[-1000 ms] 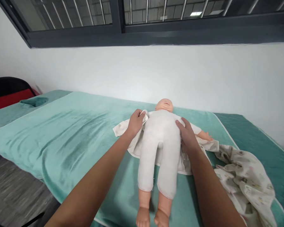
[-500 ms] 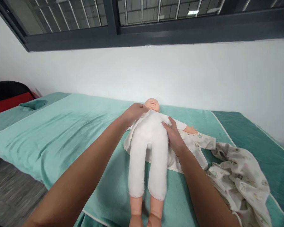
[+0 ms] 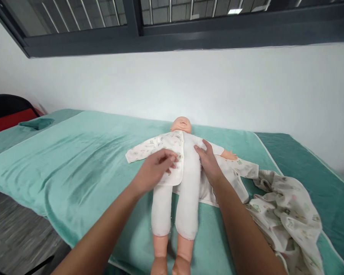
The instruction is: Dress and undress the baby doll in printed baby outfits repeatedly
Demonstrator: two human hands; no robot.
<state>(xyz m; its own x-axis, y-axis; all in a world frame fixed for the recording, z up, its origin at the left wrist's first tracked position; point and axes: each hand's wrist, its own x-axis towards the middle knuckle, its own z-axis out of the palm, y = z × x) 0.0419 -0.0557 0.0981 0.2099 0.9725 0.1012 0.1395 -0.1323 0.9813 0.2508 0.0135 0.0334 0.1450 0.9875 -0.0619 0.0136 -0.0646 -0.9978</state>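
A baby doll (image 3: pixel 189 168) with a white cloth body lies face up, feet toward me. A white printed baby shirt (image 3: pixel 172 143) covers one half of its chest, on the left side of the view. The shirt's other half is spread flat beneath the doll, on the right. My left hand (image 3: pixel 157 168) is over the shirt's laid-down front, fingers loosely bent and apart, gripping no cloth that I can see. With thumb and fingers, my right hand (image 3: pixel 209 162) holds the side of the doll's torso, under its bare-handed arm.
Crumpled printed baby clothing (image 3: pixel 289 217) lies on the right. A light green sheet (image 3: pixel 83 160) covers the bed, with a darker green cover (image 3: pixel 312 168) at the right. Behind are a white wall (image 3: pixel 218 84) and a dark window frame (image 3: pixel 172 38). A black-and-red object (image 3: pixel 11 118) is at far left.
My left hand has moved from the doll's shoulder down toward its belly. The shirt's front and sleeve now lie spread over and beside the doll. My right hand stays at its side.
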